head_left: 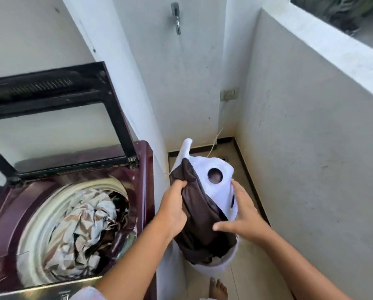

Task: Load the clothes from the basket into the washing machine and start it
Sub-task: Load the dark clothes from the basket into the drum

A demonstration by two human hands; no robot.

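Note:
A white soft laundry basket (219, 167) with a round hole stands on the floor right of the washing machine (143, 169). A dark brown garment (200, 213) rises out of it. My left hand (174, 204) is shut on the upper edge of that garment. My right hand (241, 215) rests with spread fingers on the basket's wall and the garment, thumb across the cloth. The maroon top-loader has its lid (55, 118) up, and striped beige and white clothes (83, 226) fill the drum.
A white pillar (138, 83) stands between the machine and the basket. A tap (176, 17) sticks out of the back wall, with a socket (229, 93) and cord lower down. A low white wall (311, 148) closes the right side. My bare foot (218, 289) is on the tiled floor.

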